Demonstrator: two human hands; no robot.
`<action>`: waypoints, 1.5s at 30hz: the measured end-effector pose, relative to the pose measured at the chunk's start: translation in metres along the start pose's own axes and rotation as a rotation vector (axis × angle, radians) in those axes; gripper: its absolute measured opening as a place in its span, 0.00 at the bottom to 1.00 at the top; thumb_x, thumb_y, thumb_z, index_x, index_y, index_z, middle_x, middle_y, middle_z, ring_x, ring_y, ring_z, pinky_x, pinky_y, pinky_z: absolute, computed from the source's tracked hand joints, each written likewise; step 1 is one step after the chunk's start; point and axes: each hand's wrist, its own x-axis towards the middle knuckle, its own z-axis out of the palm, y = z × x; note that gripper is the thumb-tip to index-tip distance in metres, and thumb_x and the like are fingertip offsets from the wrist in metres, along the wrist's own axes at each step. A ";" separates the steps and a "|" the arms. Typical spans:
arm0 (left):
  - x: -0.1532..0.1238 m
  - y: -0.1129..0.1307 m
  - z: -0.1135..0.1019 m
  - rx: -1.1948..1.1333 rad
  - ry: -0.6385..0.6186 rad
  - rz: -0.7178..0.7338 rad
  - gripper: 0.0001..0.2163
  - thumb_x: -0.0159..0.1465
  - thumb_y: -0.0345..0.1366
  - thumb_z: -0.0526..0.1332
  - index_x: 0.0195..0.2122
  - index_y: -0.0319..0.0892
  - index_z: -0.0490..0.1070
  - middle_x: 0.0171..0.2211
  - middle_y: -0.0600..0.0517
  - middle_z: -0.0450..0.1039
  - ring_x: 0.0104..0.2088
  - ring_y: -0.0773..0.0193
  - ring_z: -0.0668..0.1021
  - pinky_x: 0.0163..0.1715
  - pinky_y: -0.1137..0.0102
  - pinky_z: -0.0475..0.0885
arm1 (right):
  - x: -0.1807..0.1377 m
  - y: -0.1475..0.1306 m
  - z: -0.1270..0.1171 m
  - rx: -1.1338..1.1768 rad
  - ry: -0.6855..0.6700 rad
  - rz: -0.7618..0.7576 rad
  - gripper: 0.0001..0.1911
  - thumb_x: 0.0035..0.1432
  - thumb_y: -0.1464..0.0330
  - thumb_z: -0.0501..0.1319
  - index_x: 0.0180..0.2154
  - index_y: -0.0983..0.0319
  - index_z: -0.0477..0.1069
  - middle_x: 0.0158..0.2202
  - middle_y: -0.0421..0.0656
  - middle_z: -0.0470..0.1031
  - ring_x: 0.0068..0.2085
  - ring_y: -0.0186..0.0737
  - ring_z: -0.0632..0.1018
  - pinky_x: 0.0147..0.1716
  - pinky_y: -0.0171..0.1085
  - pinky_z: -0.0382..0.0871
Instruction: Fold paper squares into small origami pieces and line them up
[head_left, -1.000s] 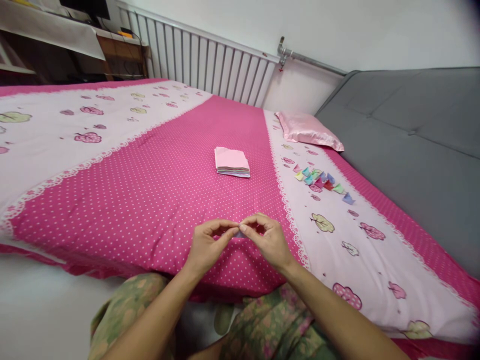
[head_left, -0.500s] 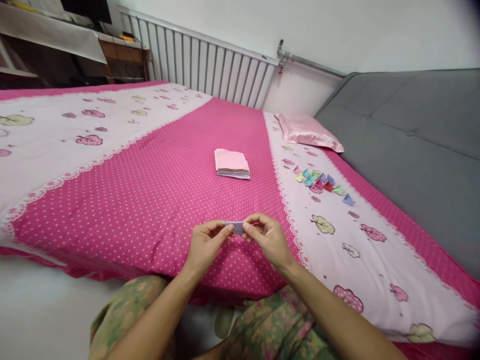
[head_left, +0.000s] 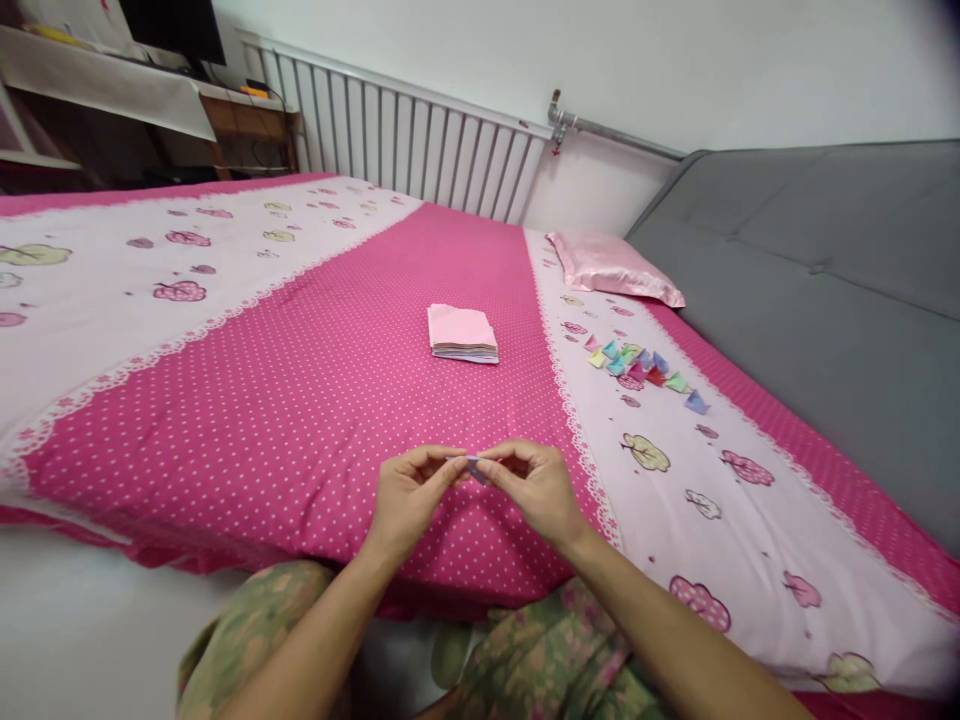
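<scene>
A small piece of folded purple paper is held between my two hands, above the near edge of the bed. My left hand pinches its left side with thumb and fingers. On the other side my right hand pinches it the same way, and the thumbs almost meet. The fingers cover most of the paper. Beyond the hands, a stack of square paper sheets, pink on top, lies on the bedspread. Several small folded paper pieces in mixed colours lie in a group to the right.
The bed has a pink and white bedspread. At its right stands a grey padded headboard, with a pink pillow near it. A white radiator runs along the wall. A desk with a monitor stands at the far left.
My thumbs have come closer together, and less of the purple paper shows between them. Its visible part now narrows downward to a point. The camera view has shifted slightly.
</scene>
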 end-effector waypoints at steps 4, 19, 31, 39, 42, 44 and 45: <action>0.001 0.000 -0.001 0.011 -0.014 0.004 0.04 0.50 0.35 0.66 0.24 0.39 0.75 0.21 0.52 0.75 0.22 0.70 0.75 0.25 0.77 0.70 | 0.000 -0.001 0.001 0.000 0.009 0.010 0.07 0.47 0.66 0.64 0.28 0.64 0.75 0.25 0.44 0.77 0.26 0.37 0.76 0.27 0.35 0.72; -0.001 -0.005 -0.004 0.082 -0.069 0.031 0.05 0.50 0.34 0.66 0.26 0.38 0.75 0.21 0.52 0.76 0.22 0.68 0.75 0.25 0.75 0.71 | -0.001 -0.003 0.001 0.005 -0.029 -0.012 0.07 0.46 0.66 0.65 0.29 0.63 0.77 0.28 0.45 0.78 0.30 0.40 0.78 0.31 0.37 0.73; 0.002 -0.002 0.000 0.026 -0.072 -0.025 0.06 0.50 0.35 0.66 0.26 0.37 0.75 0.21 0.52 0.74 0.20 0.71 0.73 0.23 0.76 0.68 | 0.002 0.000 -0.002 0.083 -0.057 0.128 0.06 0.45 0.67 0.65 0.26 0.65 0.76 0.21 0.41 0.75 0.23 0.31 0.73 0.24 0.30 0.66; 0.001 -0.005 0.001 -0.094 -0.171 -0.068 0.19 0.51 0.36 0.65 0.45 0.40 0.70 0.31 0.51 0.74 0.24 0.70 0.75 0.25 0.74 0.69 | 0.009 0.009 -0.007 0.507 -0.081 0.468 0.10 0.45 0.66 0.67 0.28 0.67 0.73 0.18 0.37 0.71 0.19 0.22 0.69 0.19 0.21 0.63; 0.000 -0.005 0.001 -0.064 -0.176 -0.036 0.21 0.53 0.36 0.63 0.50 0.43 0.67 0.33 0.51 0.71 0.24 0.71 0.73 0.26 0.75 0.69 | 0.010 0.011 -0.008 0.619 -0.125 0.537 0.09 0.45 0.67 0.67 0.27 0.67 0.72 0.18 0.37 0.71 0.18 0.22 0.70 0.18 0.20 0.64; 0.000 -0.004 0.001 -0.047 -0.172 -0.017 0.22 0.54 0.36 0.63 0.51 0.45 0.67 0.35 0.51 0.71 0.26 0.72 0.73 0.28 0.74 0.69 | 0.010 0.011 -0.009 0.664 -0.153 0.569 0.09 0.46 0.68 0.66 0.28 0.68 0.72 0.19 0.38 0.71 0.19 0.23 0.71 0.18 0.20 0.66; -0.001 -0.004 0.001 -0.044 -0.182 -0.014 0.22 0.54 0.36 0.63 0.51 0.44 0.66 0.34 0.51 0.71 0.27 0.71 0.73 0.29 0.74 0.69 | 0.011 0.010 -0.009 0.683 -0.164 0.584 0.08 0.47 0.69 0.66 0.28 0.68 0.72 0.19 0.38 0.72 0.19 0.23 0.72 0.18 0.20 0.66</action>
